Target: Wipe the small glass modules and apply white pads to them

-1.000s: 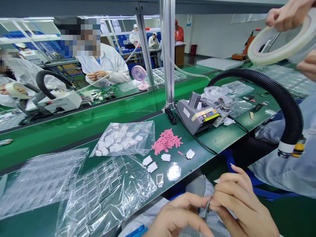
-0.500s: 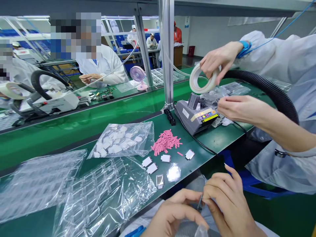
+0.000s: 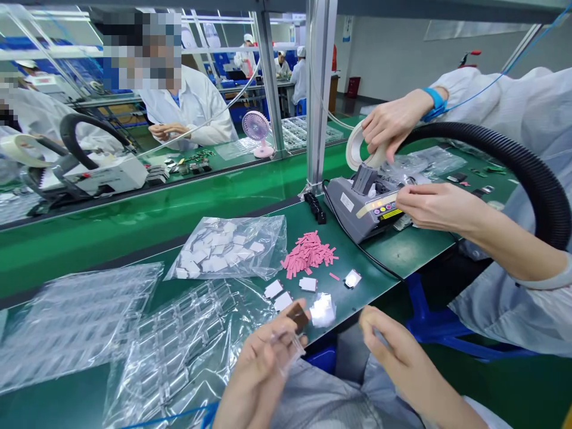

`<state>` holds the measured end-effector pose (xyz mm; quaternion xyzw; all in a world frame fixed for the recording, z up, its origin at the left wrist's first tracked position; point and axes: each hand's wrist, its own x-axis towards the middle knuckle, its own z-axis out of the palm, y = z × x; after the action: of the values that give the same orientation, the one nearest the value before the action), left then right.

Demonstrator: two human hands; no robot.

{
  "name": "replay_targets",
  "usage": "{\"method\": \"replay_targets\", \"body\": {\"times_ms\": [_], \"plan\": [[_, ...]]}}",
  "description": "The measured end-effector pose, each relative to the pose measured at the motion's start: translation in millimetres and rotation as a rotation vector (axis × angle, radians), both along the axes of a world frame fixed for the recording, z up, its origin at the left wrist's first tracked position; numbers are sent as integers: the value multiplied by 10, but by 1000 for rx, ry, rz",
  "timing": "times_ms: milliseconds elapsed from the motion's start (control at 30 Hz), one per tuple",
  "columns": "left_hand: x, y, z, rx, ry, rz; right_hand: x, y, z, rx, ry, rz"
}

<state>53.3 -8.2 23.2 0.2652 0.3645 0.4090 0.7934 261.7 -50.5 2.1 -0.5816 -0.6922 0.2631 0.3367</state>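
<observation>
My left hand [image 3: 257,363] is raised over the table's front edge, its fingers closed on a small, shiny brown rectangular plate [image 3: 298,317]. A piece of clear plastic [image 3: 288,353] also sits in that hand, below the plate. My right hand [image 3: 397,351] is apart from it, over my lap, with fingers curled and pinched; what they hold, if anything, I cannot make out. Beyond my left hand lie small white-faced plates [image 3: 308,284], a stack of shiny clear film pieces [image 3: 323,310] and a pile of pink strips [image 3: 309,254].
A bag of white pieces [image 3: 218,247] and clear plastic trays [image 3: 179,345] lie on the left. Behind the pink pile stands a grey machine [image 3: 357,211] with a cable. At the right, a co-worker's hands [image 3: 386,125] hold a tape roll [image 3: 357,149] and pull out its tape.
My hands have moved apart, the left going up and left. It now holds the brown plate, and the mirror-faced piece near the table edge no longer shows there. The co-worker's tape is stretched lower.
</observation>
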Motion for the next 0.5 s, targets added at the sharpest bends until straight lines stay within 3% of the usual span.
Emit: {"method": "replay_targets", "body": {"times_ms": [67,133,200,267,333,433,500], "plan": [[-72,30,4,5,42,42,-58,186,-262,-34,-145,-47],[-103,23,26,10,72,2,-128,342,-490,-16,-234,-102],[-95,-8,58,28,102,-65,-169,417,-586,2,-249,-130],[-57,-38,85,62,133,-113,-161,404,-503,12,-220,-107],[0,-52,99,102,135,-173,-121,341,-282,60,-163,-2],[101,-44,98,124,90,-256,-88,251,94,273,-165,210],[162,-41,95,133,83,-265,-103,226,243,443,-212,230]]}}
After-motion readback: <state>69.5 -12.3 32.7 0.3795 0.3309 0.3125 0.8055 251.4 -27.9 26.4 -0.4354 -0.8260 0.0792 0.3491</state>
